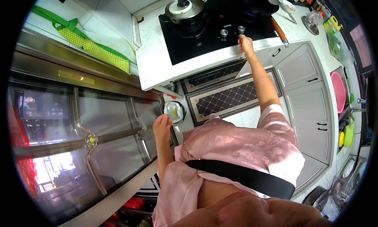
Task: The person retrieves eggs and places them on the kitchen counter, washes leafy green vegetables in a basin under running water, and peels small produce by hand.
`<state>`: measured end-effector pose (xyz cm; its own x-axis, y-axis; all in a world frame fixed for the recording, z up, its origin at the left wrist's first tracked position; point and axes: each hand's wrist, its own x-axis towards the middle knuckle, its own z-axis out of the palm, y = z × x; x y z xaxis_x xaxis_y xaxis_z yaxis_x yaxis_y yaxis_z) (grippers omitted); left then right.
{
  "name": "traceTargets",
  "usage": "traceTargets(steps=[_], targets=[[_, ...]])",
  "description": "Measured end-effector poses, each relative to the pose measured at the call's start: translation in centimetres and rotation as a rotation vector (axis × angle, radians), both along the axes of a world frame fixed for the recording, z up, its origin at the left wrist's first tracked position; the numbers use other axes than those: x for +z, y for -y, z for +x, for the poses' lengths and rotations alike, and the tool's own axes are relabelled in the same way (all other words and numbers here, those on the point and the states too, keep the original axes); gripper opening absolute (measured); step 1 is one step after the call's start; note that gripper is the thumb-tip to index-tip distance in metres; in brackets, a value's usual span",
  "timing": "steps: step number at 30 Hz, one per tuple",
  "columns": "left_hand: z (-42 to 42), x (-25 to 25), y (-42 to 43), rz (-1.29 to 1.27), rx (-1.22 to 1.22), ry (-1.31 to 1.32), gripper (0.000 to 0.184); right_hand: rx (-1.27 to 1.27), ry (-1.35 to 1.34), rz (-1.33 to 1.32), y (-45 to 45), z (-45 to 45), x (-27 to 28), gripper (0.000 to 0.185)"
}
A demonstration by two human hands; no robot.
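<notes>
My right hand (245, 44) is at the front edge of the black gas hob (212, 46), its fingers curled together just below the right knob (241, 29). The knob shows above the fingertips, and nothing shows in the hand. The left knob (224, 33) stands beside it, untouched. At the hob's back right is a dark wok (252, 4) with a wooden handle (278, 29), and a faint blue glow shows beneath it. A lidded pot (184, 10) sits on the left burner. My left hand (162, 126) hangs with fingers curled together near a lined bin (174, 111), with nothing visible in it.
A glass-panelled door (110, 128) stands close on the left, with a green checked cloth (94, 48) behind. A patterned mat (232, 97) lies on the floor. Along the right counter are a small bowl (288, 6), a bagged item (311, 24) and a pink basin (338, 92).
</notes>
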<state>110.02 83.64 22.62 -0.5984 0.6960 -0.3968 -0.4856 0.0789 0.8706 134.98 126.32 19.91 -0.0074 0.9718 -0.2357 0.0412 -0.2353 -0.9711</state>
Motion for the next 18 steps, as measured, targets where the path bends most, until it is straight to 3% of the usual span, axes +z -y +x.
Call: traceTargets(steps=[1, 3, 6, 10, 15, 18], targets=[[0.1, 0.3, -0.1, -0.011, 0.014, -0.013, 0.014, -0.028, 0.301, 0.147, -3.6, 1.1, -2.4, 0.046], [0.2, 0.2, -0.4, -0.009, 0.031, -0.028, 0.013, -0.146, 0.83, 0.326, -6.3, 1.5, -2.1, 0.058], [-0.1, -0.2, -0.1, 0.02, 0.113, 0.018, 0.014, -0.055, 0.991, 0.149, -7.3, 1.1, -0.1, 0.068], [0.0, 0.5, 0.2, -0.046, 0.201, -0.019, 0.013, 0.092, 1.153, 0.163, -7.9, 0.0, 0.8, 0.068], [-0.3, 0.7, 0.4, -0.16, 0.262, -0.05, 0.015, 0.394, 1.288, 0.302, -10.1, 0.9, -0.1, 0.061], [-0.8, 0.0, 1.1, -0.088, 0.251, -0.051, 0.016, 0.511, 1.327, 0.486, -12.0, 2.3, -1.7, 0.056]])
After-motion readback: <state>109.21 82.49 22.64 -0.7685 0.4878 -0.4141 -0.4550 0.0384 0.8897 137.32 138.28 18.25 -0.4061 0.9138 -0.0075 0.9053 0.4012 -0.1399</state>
